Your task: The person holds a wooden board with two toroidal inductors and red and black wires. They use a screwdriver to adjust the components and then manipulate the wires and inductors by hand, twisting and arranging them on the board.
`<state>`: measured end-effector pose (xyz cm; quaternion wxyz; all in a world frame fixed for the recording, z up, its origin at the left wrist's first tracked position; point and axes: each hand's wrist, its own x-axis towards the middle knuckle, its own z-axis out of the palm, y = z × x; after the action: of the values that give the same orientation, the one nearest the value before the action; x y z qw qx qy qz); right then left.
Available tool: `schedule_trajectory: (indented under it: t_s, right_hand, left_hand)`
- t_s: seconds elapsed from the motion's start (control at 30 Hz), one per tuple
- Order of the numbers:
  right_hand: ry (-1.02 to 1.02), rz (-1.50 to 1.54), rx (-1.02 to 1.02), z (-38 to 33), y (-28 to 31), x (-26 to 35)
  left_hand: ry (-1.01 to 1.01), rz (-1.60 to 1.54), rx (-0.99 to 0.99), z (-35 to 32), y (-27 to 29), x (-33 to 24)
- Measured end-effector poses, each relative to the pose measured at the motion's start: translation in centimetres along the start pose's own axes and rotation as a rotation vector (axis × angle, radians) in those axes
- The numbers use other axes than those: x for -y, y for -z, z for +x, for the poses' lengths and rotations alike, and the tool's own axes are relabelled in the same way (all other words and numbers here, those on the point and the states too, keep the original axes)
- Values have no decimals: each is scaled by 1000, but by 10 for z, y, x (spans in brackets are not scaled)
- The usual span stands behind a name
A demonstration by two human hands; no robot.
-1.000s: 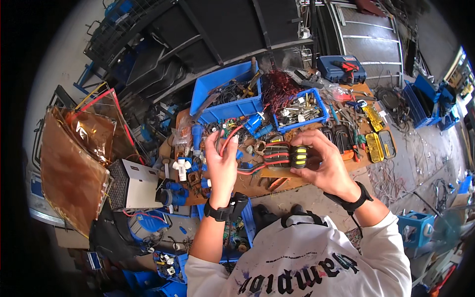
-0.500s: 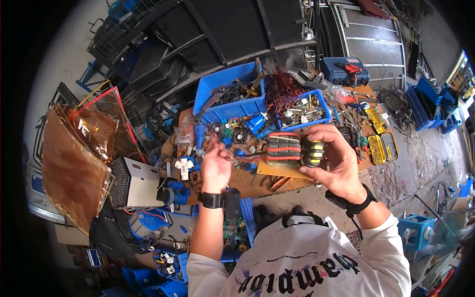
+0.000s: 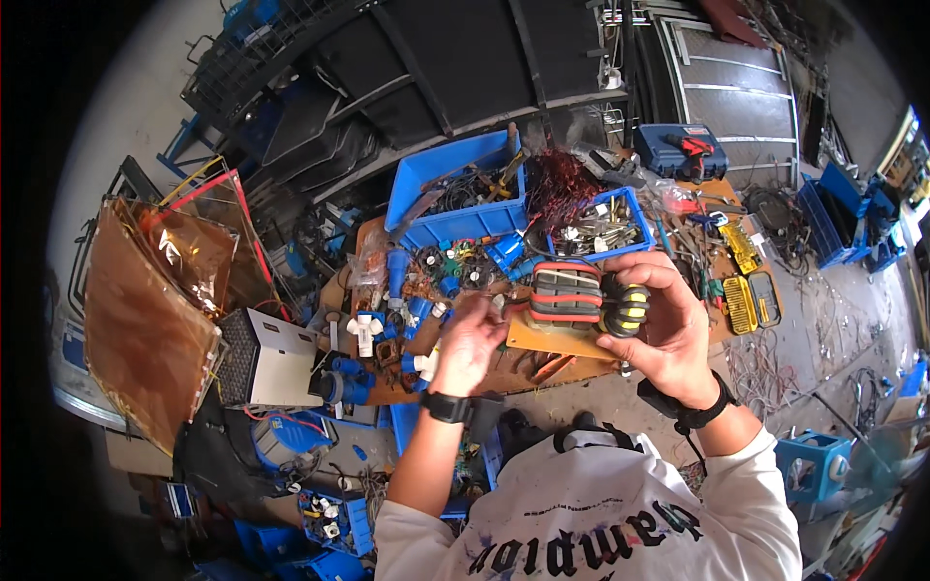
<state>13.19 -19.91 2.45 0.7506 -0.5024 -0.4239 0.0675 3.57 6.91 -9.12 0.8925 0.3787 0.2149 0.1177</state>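
The right hand [image 3: 678,334] holds the black-and-yellow ring [image 3: 625,308], its thumb low and fingers over the top. The left hand [image 3: 470,346] has its fingers bunched narrow by the coil [image 3: 567,293]; with the blur, I can't tell whether they pinch a lead. The red-and-grey coil sits between the 2 hands, a yellow board [image 3: 552,339] showing just below it. I'd keep the right fingers firm, the left ones light, any pull following the windings. The coil's long axis runs left to right, nearly level, its right end facing the ring. Beyond the fingertips are 1 tray [image 3: 603,253] and 1 bin [image 3: 465,225].
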Motion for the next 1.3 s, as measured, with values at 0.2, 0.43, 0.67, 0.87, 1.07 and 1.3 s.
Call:
schedule_trajectory:
  t_s: [0.2,0.43,0.67,0.87,1.07,1.3]
  right_hand:
    - [-11,15,-51,-6,11,-9]
    - [-12,23,-82,-9,19,-8]
    - [23,-29,-22,-9,18,-6]
    - [58,-79,32,-9,16,1]
    - [53,-113,111,-10,19,6]
    - [43,-129,113,-11,21,12]
  left_hand:
    - [-499,481,-267,-46,-47,-90]
    - [-1369,1406,-312,-86,-103,-101]
    - [-1446,1845,47,-99,-109,-85]
    - [-1222,1993,205,-81,-108,-76]
    - [-1168,1859,255,-78,-110,-72]
    - [-1099,1790,289,-90,-109,-83]
